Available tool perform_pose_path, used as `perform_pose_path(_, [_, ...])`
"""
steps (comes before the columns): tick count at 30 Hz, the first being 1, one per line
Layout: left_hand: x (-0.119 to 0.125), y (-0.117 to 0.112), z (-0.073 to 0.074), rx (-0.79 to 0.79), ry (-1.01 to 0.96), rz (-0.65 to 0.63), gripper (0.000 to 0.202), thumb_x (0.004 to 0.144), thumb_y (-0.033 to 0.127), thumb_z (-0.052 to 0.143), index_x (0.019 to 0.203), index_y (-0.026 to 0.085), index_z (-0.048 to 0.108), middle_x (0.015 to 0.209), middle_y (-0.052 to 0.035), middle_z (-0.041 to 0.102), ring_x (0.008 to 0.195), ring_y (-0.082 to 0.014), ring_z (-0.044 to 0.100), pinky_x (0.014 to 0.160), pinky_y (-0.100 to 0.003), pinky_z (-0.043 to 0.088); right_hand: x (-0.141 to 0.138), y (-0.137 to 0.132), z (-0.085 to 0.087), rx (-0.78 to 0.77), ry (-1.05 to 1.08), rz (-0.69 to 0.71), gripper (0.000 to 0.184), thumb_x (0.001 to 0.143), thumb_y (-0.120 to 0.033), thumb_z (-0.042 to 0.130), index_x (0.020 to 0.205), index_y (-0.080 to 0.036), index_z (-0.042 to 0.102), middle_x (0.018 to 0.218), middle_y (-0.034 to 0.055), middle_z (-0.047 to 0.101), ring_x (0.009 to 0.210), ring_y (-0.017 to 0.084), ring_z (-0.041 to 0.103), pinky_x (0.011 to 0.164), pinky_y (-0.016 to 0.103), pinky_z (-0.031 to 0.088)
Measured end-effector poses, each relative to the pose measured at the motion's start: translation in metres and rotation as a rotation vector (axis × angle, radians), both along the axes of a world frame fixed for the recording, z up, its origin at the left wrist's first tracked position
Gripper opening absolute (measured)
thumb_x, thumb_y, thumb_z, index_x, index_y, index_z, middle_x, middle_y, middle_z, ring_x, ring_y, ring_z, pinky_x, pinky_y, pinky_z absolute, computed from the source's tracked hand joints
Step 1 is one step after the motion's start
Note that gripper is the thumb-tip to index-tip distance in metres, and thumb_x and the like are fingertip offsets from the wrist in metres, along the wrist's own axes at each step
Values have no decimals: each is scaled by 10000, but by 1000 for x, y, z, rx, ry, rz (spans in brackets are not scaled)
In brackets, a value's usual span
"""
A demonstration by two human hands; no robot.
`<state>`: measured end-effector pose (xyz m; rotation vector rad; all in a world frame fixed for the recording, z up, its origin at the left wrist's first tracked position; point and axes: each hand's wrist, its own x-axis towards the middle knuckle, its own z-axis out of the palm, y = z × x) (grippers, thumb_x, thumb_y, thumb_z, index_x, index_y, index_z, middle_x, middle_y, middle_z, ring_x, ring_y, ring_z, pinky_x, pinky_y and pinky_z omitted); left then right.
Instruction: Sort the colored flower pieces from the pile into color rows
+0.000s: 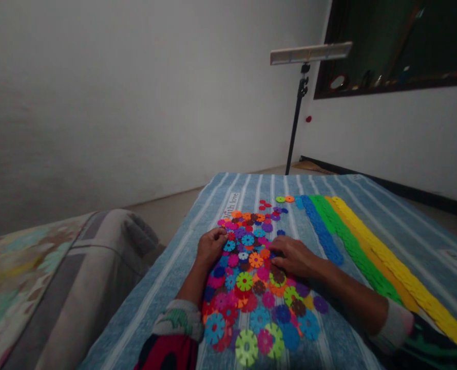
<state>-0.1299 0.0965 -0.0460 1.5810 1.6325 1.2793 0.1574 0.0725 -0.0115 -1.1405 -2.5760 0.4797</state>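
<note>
A loose heap of multicoloured notched plastic discs (244, 281) lies on a blue striped cloth (151, 313). At the heap's left edge is my left hand (212, 245), its fingers curled and pressed together against the discs; whatever they hold is hidden. Across from it, my right hand (292, 255) touches the right side of the heap, thumb and fingers apart over pink and orange discs. To the right, overlapping discs lie in long rows: a blue row (323, 231), a green row (361, 254), an orange-yellow row (382, 272) and a yellow row (398, 264).
A lime disc (280, 199) and an orange disc (289, 199) lie at the far end, near the short light-blue row (298, 202). Behind the table stands a light panel (311, 53) on a black stand. A fabric-covered piece of furniture (97, 277) is at left.
</note>
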Motion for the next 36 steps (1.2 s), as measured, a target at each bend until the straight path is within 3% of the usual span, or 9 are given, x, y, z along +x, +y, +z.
perform_pose_path(4, [-1, 4, -6, 27, 6, -8, 258, 640, 415, 607, 713, 176, 673, 686, -11, 665, 652, -176, 590, 631, -269, 451, 8, -16, -4, 20, 57, -44, 111, 820, -181, 557, 856, -185, 662, 938, 52, 640, 932, 184, 570, 830, 275, 396])
perform_pose_path(9, [-3, 8, -9, 40, 19, -25, 277, 646, 429, 619, 731, 174, 686, 699, -11, 679, 664, -179, 598, 651, -273, 457, 26, -28, -17, 80, 39, -190, 221, 843, -230, 563, 1034, -183, 665, 997, 74, 638, 980, 210, 557, 894, 321, 395])
perform_pose_path(12, [-3, 9, -7, 32, 25, -21, 279, 642, 435, 620, 724, 175, 683, 671, -2, 670, 638, -171, 587, 654, -276, 453, 28, -38, -24, 80, 37, -233, 151, 856, -242, 555, 946, -181, 659, 964, 71, 632, 951, 206, 553, 847, 310, 406])
perform_pose_path(19, [-1, 10, -5, 27, -23, 8, 305, 605, 434, 647, 746, 167, 689, 641, 1, 665, 610, -163, 578, 632, -270, 454, 12, -60, -25, 69, 187, -159, 134, 878, -221, 527, 841, -195, 654, 1006, 64, 652, 948, 185, 576, 846, 297, 426])
perform_pose_path(22, [-1, 10, -3, 27, -42, -2, 298, 595, 429, 659, 726, 164, 689, 643, -2, 672, 606, -161, 582, 615, -263, 456, 19, -56, -29, 128, 287, -198, 165, 873, -189, 508, 843, -208, 669, 970, 59, 672, 936, 183, 592, 844, 296, 443])
perform_pose_path(28, [-1, 9, 1, 18, 2, 12, 308, 590, 440, 656, 724, 167, 702, 665, -9, 681, 637, -170, 584, 629, -264, 451, 50, -34, -47, 263, 278, -500, 196, 853, -175, 499, 884, -215, 688, 951, 70, 689, 956, 214, 596, 900, 343, 442])
perform_pose_path(36, [-1, 9, 2, 32, 11, 7, 312, 590, 442, 658, 722, 163, 700, 691, -20, 696, 644, -176, 590, 641, -271, 457, 50, -30, -55, 320, 196, -506, 226, 891, -162, 466, 864, -198, 687, 944, 92, 678, 944, 220, 588, 887, 332, 431])
